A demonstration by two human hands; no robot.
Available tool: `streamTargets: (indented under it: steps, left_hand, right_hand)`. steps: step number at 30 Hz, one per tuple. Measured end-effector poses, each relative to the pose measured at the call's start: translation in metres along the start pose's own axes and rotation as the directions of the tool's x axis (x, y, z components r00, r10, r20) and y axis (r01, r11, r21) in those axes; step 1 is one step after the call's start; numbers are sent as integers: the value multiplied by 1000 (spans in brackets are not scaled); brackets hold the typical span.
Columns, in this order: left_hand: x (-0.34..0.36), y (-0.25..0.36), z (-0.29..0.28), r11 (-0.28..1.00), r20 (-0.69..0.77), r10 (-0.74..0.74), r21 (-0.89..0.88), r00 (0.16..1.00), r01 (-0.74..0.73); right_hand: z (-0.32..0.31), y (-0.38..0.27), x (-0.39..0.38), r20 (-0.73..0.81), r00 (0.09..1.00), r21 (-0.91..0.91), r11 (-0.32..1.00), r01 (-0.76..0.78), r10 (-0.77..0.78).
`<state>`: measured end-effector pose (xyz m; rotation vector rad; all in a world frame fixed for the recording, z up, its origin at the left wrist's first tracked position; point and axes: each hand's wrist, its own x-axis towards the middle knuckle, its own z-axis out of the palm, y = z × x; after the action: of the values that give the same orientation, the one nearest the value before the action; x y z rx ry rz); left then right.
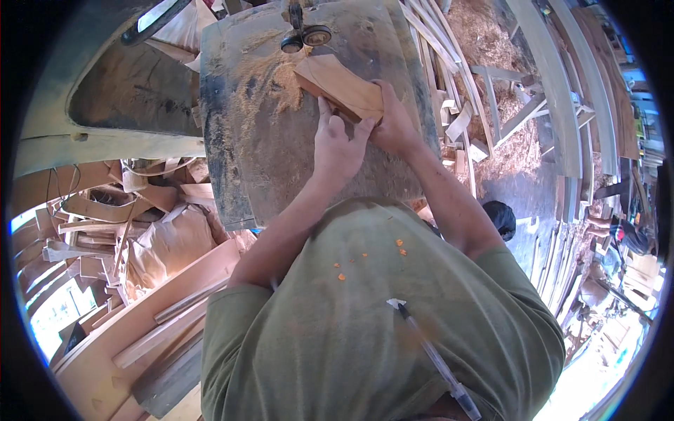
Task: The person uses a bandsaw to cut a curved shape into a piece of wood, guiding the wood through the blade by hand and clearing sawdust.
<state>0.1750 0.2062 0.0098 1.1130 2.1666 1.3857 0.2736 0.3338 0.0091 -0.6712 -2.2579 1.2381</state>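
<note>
Holding wooden block (342, 85) in grip of left hand (337, 144) and right hand (394, 123), just nearside of guide wheels (317, 36); could skid if pushed unevenly (loose sawdust (270, 78) beside those wheels).

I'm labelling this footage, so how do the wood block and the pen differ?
The block is chunky and brown; the pen is slim, with a pale barrel and dark ends. The left hand and right hand hold the block, while the pen lies against the shirt, untouched. Both are longer than they are wide.
</note>
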Motion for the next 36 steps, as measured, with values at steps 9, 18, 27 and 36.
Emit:
streamTargets:
  steps: [9, 18, 27, 36]
  left_hand:
    - [-5, 5, 6, 973, -111, 217, 111, 970, -204]
    - [-6, 12, -1, 970, -65, 180, 178, 981, -166]
    - [-4, 5, 4, 969, -119, 220, 143, 968, -202]
    - [-4, 2, 3, 971, -116, 211, 135, 971, -195]
  right_hand:
    - [-1, -1, -1, -27, 999, 24, 999, 42, -42]
    - [-2, -6, 0, -9, 1000, 22, 1000, -4, 4]
    - [1, 1, 0, -17, 1000, 32, 999, 10, -9]
    - [2, -8, 1, -11, 999, 66, 997, -44, 45]
